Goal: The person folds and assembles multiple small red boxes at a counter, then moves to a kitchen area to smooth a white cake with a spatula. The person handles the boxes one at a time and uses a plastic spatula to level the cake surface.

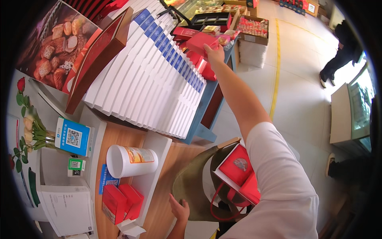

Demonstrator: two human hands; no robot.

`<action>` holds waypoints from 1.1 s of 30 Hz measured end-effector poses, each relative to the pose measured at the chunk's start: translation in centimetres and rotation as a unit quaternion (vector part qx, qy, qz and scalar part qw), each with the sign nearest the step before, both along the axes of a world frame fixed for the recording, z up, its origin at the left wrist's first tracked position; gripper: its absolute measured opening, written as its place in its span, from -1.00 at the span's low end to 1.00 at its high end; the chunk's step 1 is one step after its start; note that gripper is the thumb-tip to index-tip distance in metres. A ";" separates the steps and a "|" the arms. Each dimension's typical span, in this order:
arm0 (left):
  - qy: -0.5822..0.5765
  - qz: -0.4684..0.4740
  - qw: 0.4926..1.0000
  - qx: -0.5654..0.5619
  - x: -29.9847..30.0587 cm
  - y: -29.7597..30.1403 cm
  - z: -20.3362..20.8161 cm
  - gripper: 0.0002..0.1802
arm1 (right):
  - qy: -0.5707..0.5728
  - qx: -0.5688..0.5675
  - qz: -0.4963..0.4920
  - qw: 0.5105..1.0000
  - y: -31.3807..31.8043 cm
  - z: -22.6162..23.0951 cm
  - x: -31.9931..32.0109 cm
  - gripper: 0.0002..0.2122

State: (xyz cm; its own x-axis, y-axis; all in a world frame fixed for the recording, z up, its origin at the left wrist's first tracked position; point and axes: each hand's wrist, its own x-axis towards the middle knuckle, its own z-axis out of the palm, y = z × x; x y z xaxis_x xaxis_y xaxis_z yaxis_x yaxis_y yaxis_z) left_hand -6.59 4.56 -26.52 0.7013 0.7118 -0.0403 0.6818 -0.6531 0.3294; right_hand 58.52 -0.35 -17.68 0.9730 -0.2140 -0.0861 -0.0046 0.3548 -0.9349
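My right arm stretches far forward, and my right hand [215, 52] grips the near corner of a red box [201, 43] above other red packages. Those packages lie beside a long row of white boxes with blue ends [159, 71]. Low in the view, my left hand [180, 208] has its fingers apart and holds nothing. It is close to the olive-green chair back [191, 179]. Under my right arm, an open carton [219, 175] holds red boxes [235, 164], one with a silvery patch. A red cord handle [213, 205] hangs beside it.
On the left counter stand a white tub [131, 161], two small red boxes [114, 204], a blue code sign [73, 136] and flowers [36, 133]. A brown-edged red panel [101, 59] leans on the white boxes. A person in dark clothes [342, 51] stands far right.
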 end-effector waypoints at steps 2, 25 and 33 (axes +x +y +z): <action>0.013 0.000 1.000 0.023 0.4 0.0 0.3 -0.12 | -0.020 -0.098 0.004 0.995 2.0 -0.3 2.6 -0.42; -0.215 0.056 0.973 0.063 -2.3 -0.1 -0.3 -0.56 | 0.033 0.098 0.303 0.947 -5.7 -2.1 -41.7 -0.83; -0.405 0.055 0.892 -0.193 -20.2 -9.8 9.0 -0.51 | 0.147 -0.042 0.620 0.770 -12.2 -0.6 -69.9 -0.74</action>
